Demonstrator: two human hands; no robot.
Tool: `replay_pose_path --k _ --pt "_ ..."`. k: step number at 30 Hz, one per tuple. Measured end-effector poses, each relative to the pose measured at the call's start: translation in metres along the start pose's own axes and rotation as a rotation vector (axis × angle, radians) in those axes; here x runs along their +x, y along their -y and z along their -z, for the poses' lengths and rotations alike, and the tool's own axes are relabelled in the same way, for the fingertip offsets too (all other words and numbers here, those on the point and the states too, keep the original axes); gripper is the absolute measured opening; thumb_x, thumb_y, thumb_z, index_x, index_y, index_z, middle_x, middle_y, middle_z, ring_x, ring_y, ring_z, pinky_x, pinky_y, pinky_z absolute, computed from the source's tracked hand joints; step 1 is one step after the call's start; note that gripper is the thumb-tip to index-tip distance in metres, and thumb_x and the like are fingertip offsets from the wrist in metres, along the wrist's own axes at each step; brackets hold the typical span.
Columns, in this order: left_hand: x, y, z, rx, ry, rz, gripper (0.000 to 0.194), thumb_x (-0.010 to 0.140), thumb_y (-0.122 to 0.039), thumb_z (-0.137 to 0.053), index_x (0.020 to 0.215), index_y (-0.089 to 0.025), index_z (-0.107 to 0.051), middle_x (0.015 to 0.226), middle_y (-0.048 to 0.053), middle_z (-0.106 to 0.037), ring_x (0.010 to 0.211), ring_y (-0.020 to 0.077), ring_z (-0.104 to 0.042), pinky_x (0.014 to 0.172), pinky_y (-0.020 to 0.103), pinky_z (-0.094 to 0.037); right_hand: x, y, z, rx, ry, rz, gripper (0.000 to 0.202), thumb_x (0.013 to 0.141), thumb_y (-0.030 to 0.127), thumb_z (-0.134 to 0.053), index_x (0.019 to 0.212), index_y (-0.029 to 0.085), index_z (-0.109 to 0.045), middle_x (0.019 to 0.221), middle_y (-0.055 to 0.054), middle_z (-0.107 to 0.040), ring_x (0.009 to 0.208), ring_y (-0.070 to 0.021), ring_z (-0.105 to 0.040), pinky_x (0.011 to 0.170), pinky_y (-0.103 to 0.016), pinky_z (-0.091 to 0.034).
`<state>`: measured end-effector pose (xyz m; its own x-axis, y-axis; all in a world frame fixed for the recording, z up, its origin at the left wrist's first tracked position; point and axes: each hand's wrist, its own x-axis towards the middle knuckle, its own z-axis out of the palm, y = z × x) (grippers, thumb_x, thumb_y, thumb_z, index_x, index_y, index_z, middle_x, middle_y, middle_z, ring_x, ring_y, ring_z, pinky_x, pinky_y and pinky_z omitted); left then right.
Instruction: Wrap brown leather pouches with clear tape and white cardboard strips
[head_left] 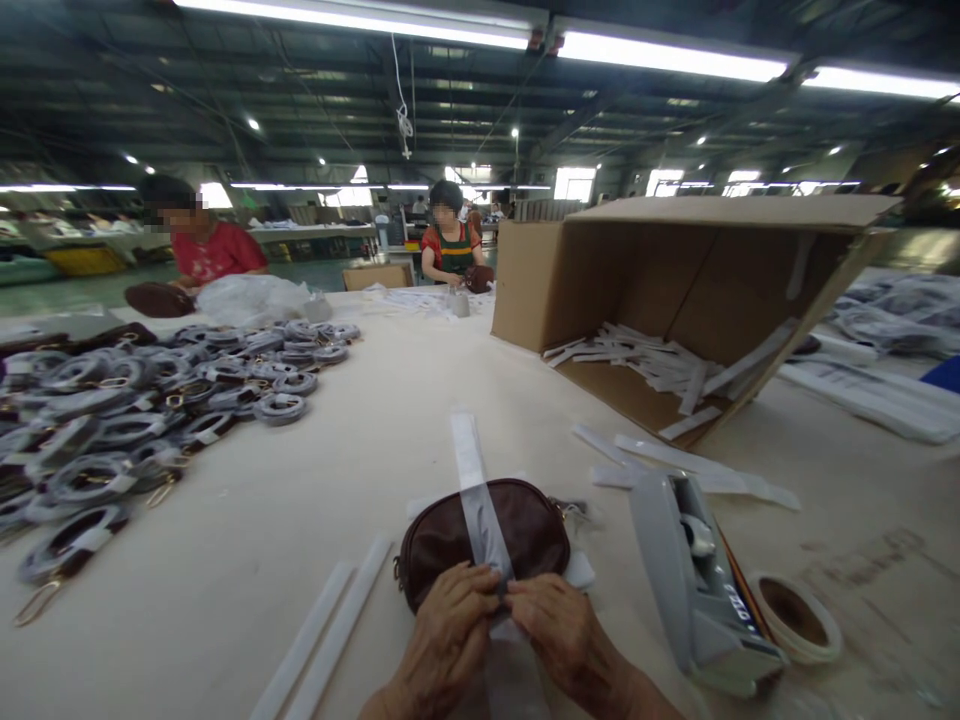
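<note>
A dark brown oval bag lies on the pale table in front of me. Across its middle runs a translucent white strip, its far end sticking out beyond the bag. My left hand and my right hand meet at the bag's near edge. The fingers of both are bent and closed on the strip there, fingertips almost touching. More of the strip hangs between my wrists toward me. A small metal ring and a grey wrapped bit show at the bag's right end.
Wrapped straps are heaped at left. Two white strips lie at near left. At right are a tape dispenser, a tape roll and an open cardboard box holding strips. Two people sit across the table.
</note>
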<state>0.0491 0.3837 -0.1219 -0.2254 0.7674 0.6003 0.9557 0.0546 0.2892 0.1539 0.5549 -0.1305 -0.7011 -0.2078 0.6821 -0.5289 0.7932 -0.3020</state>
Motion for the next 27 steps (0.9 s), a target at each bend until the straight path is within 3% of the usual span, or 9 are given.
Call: replay_pose_path --k 3,7,11,16,21,23,27 --pt "0.005 -0.001 -0.004 -0.019 -0.063 0.066 0.016 0.090 -0.020 -0.043 0.091 -0.022 -0.059 0.097 0.002 -0.069 0.094 0.0155 -0.064 0.083 0.034 -0.054 0.000 0.000 0.002 0.003 -0.002 0.022 0.022 0.098 0.011 -0.032 0.103 0.012 -0.053 0.091 -0.008 -0.066 0.097 -0.0153 -0.060 0.080 -0.028 -0.047" --pt "0.008 -0.004 -0.015 0.017 -0.148 0.068 0.021 0.092 -0.032 -0.043 0.084 -0.022 -0.060 0.091 0.000 -0.070 0.088 0.0162 -0.065 0.075 0.033 -0.055 0.001 0.000 0.002 -0.003 0.006 0.013 0.025 0.099 0.013 -0.030 0.103 0.013 -0.054 0.092 -0.008 -0.066 0.097 -0.0155 -0.060 0.079 -0.028 -0.048" --pt "0.008 -0.009 -0.020 0.107 -0.226 0.021 0.028 0.095 -0.025 -0.036 0.082 -0.021 -0.061 0.090 0.000 -0.070 0.086 0.0142 -0.064 0.077 0.031 -0.051 0.004 0.004 0.005 -0.031 -0.032 0.028 0.025 0.099 0.013 -0.030 0.099 0.013 -0.055 0.088 -0.007 -0.067 0.094 -0.0144 -0.062 0.079 -0.027 -0.049" --pt "0.005 -0.009 -0.023 0.152 -0.266 -0.028 0.026 0.093 -0.016 -0.037 0.083 -0.019 -0.061 0.093 -0.001 -0.069 0.093 0.0117 -0.061 0.089 0.029 -0.045 -0.002 0.017 0.007 -0.159 -0.126 0.168 0.030 0.098 0.009 -0.030 0.084 0.013 -0.056 0.075 -0.005 -0.066 0.080 -0.0138 -0.063 0.071 -0.026 -0.048" --pt "0.001 -0.004 -0.024 0.173 -0.256 -0.085 0.025 0.091 -0.013 -0.038 0.084 -0.018 -0.062 0.095 0.000 -0.069 0.096 0.0111 -0.059 0.096 0.028 -0.041 -0.003 0.025 0.009 -0.264 -0.093 0.229 0.031 0.096 0.005 -0.033 0.077 0.014 -0.055 0.067 -0.001 -0.064 0.070 -0.0113 -0.061 0.072 -0.025 -0.046" --pt "-0.001 -0.001 -0.024 0.195 -0.219 -0.113 0.025 0.091 -0.013 -0.038 0.085 -0.018 -0.062 0.097 0.001 -0.069 0.098 0.0117 -0.059 0.097 0.028 -0.040 0.007 0.022 0.010 -0.228 -0.147 0.222 0.036 0.097 0.005 -0.027 0.075 0.014 -0.054 0.065 -0.002 -0.061 0.068 -0.0116 -0.059 0.071 -0.026 -0.045" --pt "-0.005 0.005 -0.023 0.214 -0.119 -0.174 0.032 0.092 -0.018 -0.029 0.091 -0.017 -0.061 0.101 0.004 -0.068 0.105 0.0133 -0.057 0.097 0.029 -0.043 0.031 0.007 0.009 -0.056 -0.095 0.039 0.035 0.098 0.012 -0.025 0.077 0.014 -0.053 0.069 -0.004 -0.057 0.067 -0.0137 -0.054 0.063 -0.028 -0.042"
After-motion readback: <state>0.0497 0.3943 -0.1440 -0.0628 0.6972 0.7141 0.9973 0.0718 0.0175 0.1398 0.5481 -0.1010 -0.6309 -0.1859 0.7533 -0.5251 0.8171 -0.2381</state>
